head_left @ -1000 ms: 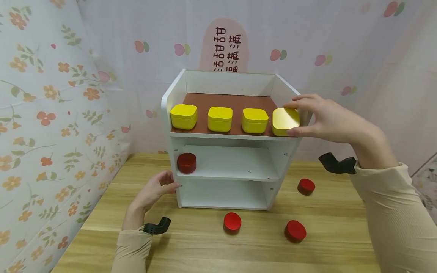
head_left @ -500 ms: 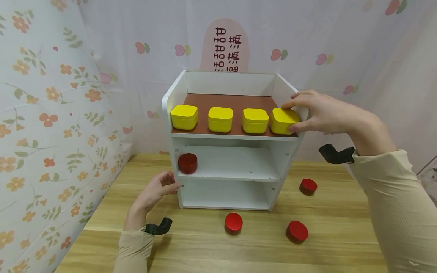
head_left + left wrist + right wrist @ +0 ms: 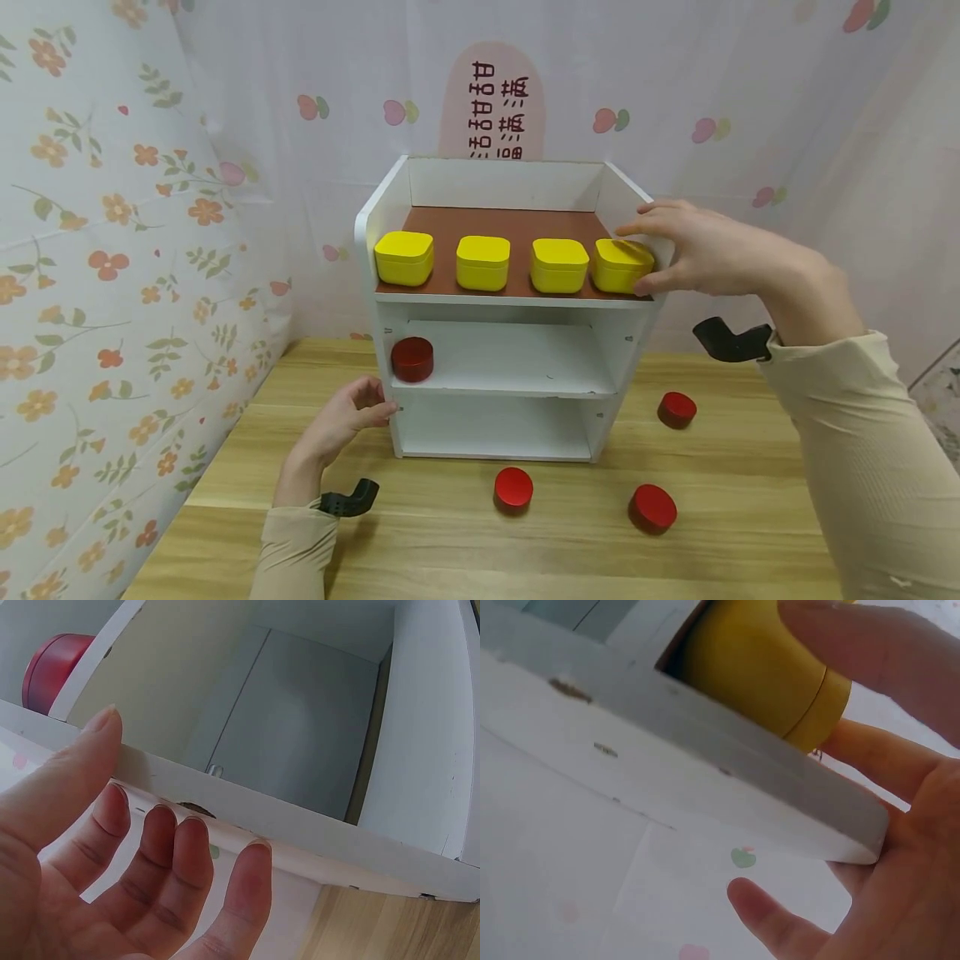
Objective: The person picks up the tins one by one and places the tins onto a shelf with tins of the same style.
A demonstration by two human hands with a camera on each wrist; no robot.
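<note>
I count one white shelf unit [image 3: 513, 358] with three levels, and one wooden table [image 3: 450, 562] under it. Four yellow boxes [image 3: 483, 265] sit on the unit's top level. There are four red cylinders [image 3: 513, 490]: one on its middle level, two in front of it, one off to its right. I have two hands, my left hand [image 3: 337, 425] at its left wall, my right hand [image 3: 708, 247] at its upper right.

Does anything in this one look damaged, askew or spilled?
Slight damage, it seems: the white shelf unit has brown marks on its sides, seen in both wrist views, that look like chips, as the white surface is broken there. Otherwise nothing stands out: the four yellow boxes sit in a row; no spill shows.
</note>
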